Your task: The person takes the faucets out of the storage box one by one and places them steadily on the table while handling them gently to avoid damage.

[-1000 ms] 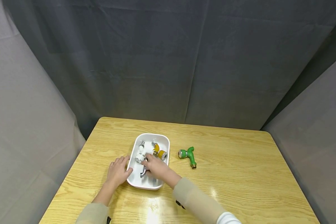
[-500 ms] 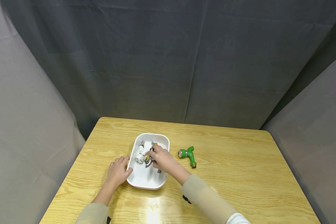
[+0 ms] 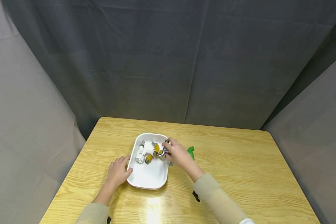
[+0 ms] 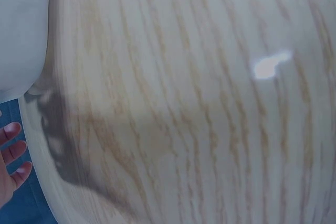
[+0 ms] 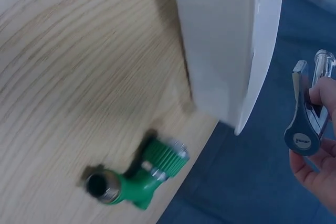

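My right hand (image 3: 177, 153) grips a chrome faucet (image 3: 164, 152) over the right rim of the white tray (image 3: 147, 180). In the right wrist view the faucet's lever (image 5: 300, 114) and round cap show between thumb and fingers. My left hand (image 3: 118, 172) rests against the tray's left edge with its fingers spread. Inside the tray lie a white faucet (image 3: 140, 155) and a yellow faucet (image 3: 156, 148), partly covered by the chrome one. On the table to the right is a green faucet (image 5: 144, 182), half hidden behind my right hand in the head view.
The wooden table (image 3: 240, 168) extends to the right and in front of the tray. A dark curtain (image 3: 156, 62) hangs behind it, with grey curtains (image 3: 25, 124) at both sides.
My right hand has lifted the chrome faucet from the lower part of the tray and carried it up and right to the rim. The left hand has stayed put.
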Demonstrator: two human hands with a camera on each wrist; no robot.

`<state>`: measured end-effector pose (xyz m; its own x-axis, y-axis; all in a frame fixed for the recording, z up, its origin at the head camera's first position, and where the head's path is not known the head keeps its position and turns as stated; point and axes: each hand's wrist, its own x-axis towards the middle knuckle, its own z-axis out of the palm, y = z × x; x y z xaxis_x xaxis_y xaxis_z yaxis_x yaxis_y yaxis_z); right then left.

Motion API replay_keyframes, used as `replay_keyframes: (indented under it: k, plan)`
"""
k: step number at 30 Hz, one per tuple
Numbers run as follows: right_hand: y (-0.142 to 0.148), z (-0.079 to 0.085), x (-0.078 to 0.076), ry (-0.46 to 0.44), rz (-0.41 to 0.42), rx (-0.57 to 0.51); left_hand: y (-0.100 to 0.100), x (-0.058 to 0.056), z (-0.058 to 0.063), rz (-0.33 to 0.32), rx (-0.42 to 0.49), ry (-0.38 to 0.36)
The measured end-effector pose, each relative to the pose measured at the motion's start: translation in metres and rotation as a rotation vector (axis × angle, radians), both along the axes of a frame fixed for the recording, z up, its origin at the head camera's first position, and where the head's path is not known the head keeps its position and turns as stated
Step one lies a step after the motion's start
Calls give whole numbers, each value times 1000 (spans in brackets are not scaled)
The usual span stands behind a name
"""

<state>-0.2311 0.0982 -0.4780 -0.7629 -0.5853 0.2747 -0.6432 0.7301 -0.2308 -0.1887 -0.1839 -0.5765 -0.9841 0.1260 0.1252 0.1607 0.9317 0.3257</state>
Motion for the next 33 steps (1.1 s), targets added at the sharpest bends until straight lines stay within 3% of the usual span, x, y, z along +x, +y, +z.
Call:
replay_keyframes:
  k: [7, 18, 33]
  plan:
    - [31, -11, -9, 19, -95, -89, -1, 1, -1, -6, 12, -3]
    - [87, -29, -17, -232, -317, -126, -1, 1, 1, 2, 3, 9]
    - [133, -65, -18, -284, -504, -171, -1, 0, -1, 0, -6, 21]
